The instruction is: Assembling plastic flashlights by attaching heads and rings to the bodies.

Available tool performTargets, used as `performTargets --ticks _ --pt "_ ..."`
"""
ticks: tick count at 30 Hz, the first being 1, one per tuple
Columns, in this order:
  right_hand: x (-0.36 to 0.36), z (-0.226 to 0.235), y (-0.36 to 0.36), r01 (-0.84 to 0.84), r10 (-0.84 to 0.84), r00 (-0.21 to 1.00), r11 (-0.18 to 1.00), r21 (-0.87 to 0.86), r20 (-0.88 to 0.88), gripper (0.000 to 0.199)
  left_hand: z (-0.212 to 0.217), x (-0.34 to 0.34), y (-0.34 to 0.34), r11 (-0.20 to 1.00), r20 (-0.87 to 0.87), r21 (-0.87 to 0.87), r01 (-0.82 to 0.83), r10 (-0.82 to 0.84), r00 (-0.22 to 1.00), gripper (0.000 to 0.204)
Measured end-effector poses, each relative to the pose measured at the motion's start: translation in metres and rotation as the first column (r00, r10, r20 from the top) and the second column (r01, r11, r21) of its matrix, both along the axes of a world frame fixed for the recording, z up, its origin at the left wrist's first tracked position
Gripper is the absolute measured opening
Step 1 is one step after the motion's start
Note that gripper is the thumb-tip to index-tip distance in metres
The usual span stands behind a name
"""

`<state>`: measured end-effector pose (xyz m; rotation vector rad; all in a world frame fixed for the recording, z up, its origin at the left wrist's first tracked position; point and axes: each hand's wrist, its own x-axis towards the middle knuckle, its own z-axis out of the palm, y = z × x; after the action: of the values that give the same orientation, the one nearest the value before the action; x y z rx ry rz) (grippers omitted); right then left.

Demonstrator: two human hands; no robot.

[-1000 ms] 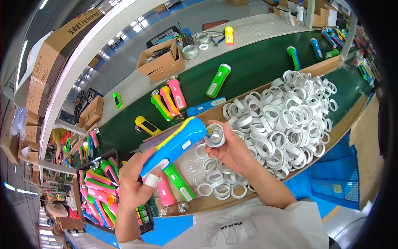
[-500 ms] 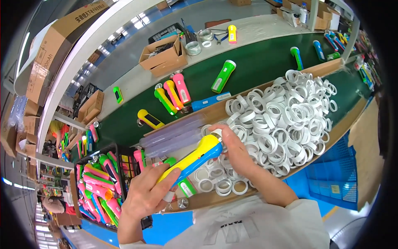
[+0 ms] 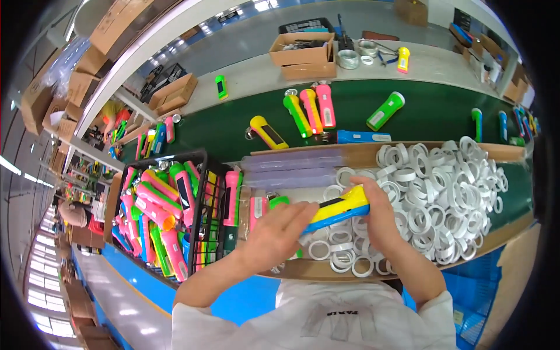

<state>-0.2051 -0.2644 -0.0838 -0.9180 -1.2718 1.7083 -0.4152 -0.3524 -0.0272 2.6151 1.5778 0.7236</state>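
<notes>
A yellow-and-blue flashlight lies slanted between my hands, above the cardboard tray. My left hand is closed round its lower end, fingers over the top. At the wider head end, my right hand grips the flashlight, its fingers wrapped round the rim; whatever sits on that rim is hidden. Right beside this hand spreads a heap of white rings in the tray. Left of my left hand, a pink flashlight stands against the black crate.
The crate on the left holds many pink, green and yellow flashlights. Behind the tray, several flashlights, including a green one, lie on the green belt. Clear plastic sleeves rest in the tray. An open cardboard box stands beyond.
My view has swung left, so the scene sits further right. The flashlight has turned to a flatter slant, and my right hand has closed further round its head.
</notes>
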Motion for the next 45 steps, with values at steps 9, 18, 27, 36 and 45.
performTargets --ticks 9,18,27,36,45 --pt "0.023 0.021 0.013 -0.246 0.199 0.968 0.860 0.447 0.151 0.048 0.006 0.003 0.003 0.903 0.320 -0.417 0.107 0.036 0.947 0.061" --pt "0.031 0.008 0.016 -0.113 0.124 0.992 0.858 0.501 0.012 0.052 -0.020 0.008 0.000 0.864 0.535 -0.492 0.105 0.205 0.820 0.060" --pt "0.034 0.004 0.023 -0.162 0.163 0.969 0.987 0.023 -0.187 0.051 -0.021 0.020 0.007 0.976 0.458 -0.215 -0.043 0.140 0.878 0.052" --pt "0.033 0.004 0.053 -0.022 0.020 0.996 0.999 0.028 0.083 0.044 -0.038 0.044 0.031 0.998 0.296 0.018 -0.063 0.055 0.954 0.051" --pt "0.028 0.003 0.017 -0.096 0.013 0.834 0.988 -0.120 -0.552 0.058 -0.076 0.085 -0.014 0.778 0.778 -0.622 0.085 0.603 0.177 0.049"
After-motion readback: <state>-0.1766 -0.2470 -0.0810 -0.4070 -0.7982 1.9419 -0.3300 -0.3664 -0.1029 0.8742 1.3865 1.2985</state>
